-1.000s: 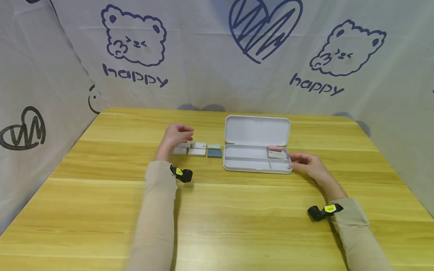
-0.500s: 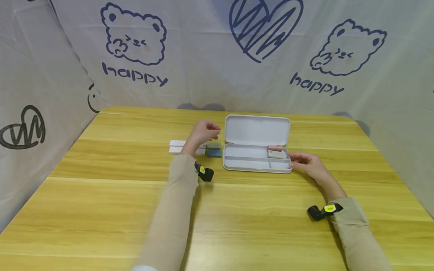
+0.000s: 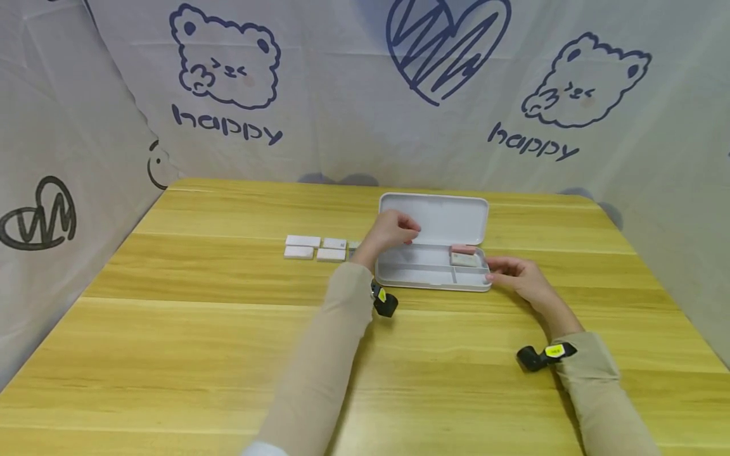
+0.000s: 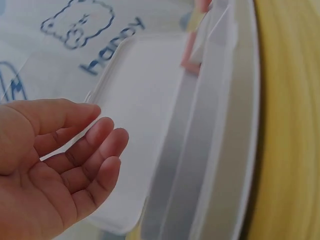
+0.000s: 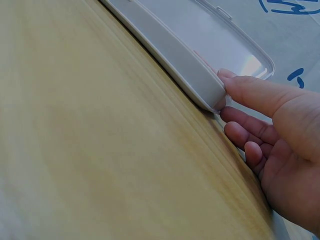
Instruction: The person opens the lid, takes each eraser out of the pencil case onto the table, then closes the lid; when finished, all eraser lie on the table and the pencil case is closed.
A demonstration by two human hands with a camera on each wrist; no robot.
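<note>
A white pencil case (image 3: 422, 275) lies open on the table, its lid (image 3: 450, 218) tilted back. Its upper right compartment holds a pink block (image 3: 462, 249) and an off-white block (image 3: 464, 260), which look like erasers. My left hand (image 3: 390, 229) hovers over the case's left part, before the lid. In the left wrist view its fingers (image 4: 102, 131) are loosely bent, with nothing visible between them. My right hand (image 3: 525, 282) holds the case's right end. Its thumb (image 5: 250, 90) is on the rim, with fingertips below at the outer corner.
Several white blocks (image 3: 303, 241) lie in two rows left of the case. A pale green block (image 3: 354, 245) is mostly hidden behind my left forearm. Wood-grain table (image 3: 456, 380) surrounds them, with a printed white cloth (image 3: 342, 126) behind.
My left hand has moved right, from above the white blocks, past the green and blue blocks, to over the case. The right hand keeps its place at the case's end.
</note>
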